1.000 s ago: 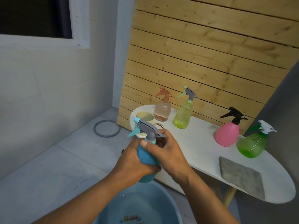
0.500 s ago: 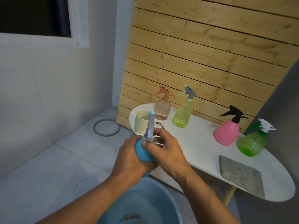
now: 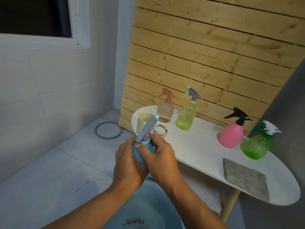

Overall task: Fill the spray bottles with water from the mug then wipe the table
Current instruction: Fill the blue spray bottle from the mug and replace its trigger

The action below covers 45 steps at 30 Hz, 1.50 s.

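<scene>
Matt white table (image 3: 194,146), knotty wooden slats (image 3: 206,63).

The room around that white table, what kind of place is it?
Probably a home washroom or utility corner: tiled floor and walls, a blue water basin on the floor, spray bottles lined up on the table.

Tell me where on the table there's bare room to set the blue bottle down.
The widest bare patch on the table lies between the yellow-green bottle and the pink bottle, reaching the front edge. The left end is crowded by the mug and peach bottle; the right end holds the green bottle and grey cloth.
</scene>
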Each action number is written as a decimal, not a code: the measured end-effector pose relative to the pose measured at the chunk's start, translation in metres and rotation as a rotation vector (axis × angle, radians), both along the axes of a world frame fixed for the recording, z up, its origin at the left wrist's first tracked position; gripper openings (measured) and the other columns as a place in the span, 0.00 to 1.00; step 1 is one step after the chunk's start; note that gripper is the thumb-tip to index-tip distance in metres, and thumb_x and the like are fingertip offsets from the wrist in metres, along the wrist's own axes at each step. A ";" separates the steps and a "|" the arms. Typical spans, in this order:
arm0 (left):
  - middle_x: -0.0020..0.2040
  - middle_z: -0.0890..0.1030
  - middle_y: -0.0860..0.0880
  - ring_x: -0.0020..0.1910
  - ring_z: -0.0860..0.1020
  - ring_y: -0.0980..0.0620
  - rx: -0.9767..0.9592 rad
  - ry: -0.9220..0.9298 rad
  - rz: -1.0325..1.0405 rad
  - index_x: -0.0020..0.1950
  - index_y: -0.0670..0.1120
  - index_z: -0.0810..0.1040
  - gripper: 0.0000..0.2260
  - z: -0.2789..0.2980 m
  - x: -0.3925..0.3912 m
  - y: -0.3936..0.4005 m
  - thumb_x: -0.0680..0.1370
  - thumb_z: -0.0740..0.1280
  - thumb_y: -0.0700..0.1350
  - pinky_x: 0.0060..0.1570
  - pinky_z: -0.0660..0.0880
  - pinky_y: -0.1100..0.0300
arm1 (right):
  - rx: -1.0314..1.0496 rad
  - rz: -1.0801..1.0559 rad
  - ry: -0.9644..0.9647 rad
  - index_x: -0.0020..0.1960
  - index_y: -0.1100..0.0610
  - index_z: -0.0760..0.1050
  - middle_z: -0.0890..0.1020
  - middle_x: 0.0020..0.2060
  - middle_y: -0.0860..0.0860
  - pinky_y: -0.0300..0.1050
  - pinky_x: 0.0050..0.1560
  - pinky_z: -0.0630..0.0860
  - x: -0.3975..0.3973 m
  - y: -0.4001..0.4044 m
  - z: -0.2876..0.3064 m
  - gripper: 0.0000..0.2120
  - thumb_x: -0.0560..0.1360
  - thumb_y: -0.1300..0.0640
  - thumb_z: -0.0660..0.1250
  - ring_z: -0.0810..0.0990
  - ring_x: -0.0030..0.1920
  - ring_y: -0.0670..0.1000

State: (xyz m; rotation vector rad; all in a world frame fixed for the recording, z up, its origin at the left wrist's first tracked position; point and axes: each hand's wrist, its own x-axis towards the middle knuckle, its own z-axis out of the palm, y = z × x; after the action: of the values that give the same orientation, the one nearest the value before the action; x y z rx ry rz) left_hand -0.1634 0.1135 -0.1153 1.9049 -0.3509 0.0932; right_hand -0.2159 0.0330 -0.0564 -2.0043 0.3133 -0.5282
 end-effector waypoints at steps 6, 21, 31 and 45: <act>0.56 0.78 0.56 0.56 0.80 0.51 0.006 0.073 -0.049 0.60 0.61 0.71 0.24 0.008 0.008 0.001 0.70 0.74 0.67 0.53 0.84 0.48 | 0.120 -0.065 -0.024 0.62 0.44 0.79 0.81 0.57 0.43 0.50 0.60 0.80 0.000 0.003 -0.008 0.15 0.76 0.46 0.72 0.80 0.59 0.45; 0.52 0.83 0.57 0.47 0.83 0.59 -0.072 0.231 -0.355 0.61 0.60 0.75 0.36 0.030 0.013 0.018 0.57 0.86 0.52 0.49 0.84 0.53 | 0.731 -0.135 -0.184 0.57 0.59 0.80 0.86 0.52 0.57 0.52 0.64 0.78 -0.004 -0.027 0.002 0.11 0.81 0.67 0.61 0.83 0.59 0.59; 0.53 0.80 0.59 0.48 0.80 0.65 0.039 0.181 -0.416 0.62 0.60 0.72 0.35 0.025 0.014 0.015 0.61 0.86 0.50 0.44 0.80 0.65 | 0.381 0.041 -0.009 0.74 0.45 0.70 0.79 0.66 0.40 0.41 0.67 0.74 -0.008 -0.039 0.019 0.29 0.79 0.68 0.56 0.75 0.68 0.41; 0.48 0.82 0.58 0.50 0.82 0.56 -0.041 0.050 -0.226 0.52 0.61 0.75 0.25 0.036 0.008 -0.090 0.58 0.74 0.64 0.51 0.83 0.51 | 0.018 -0.186 -0.018 0.54 0.46 0.83 0.84 0.49 0.46 0.53 0.55 0.82 0.003 -0.088 0.033 0.10 0.73 0.48 0.72 0.83 0.51 0.47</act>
State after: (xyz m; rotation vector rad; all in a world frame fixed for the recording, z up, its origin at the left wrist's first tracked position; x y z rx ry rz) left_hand -0.1549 0.0238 -0.0795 1.8112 -0.5237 -0.0977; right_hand -0.2125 -0.0546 -0.0237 -1.9626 0.4955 -0.6569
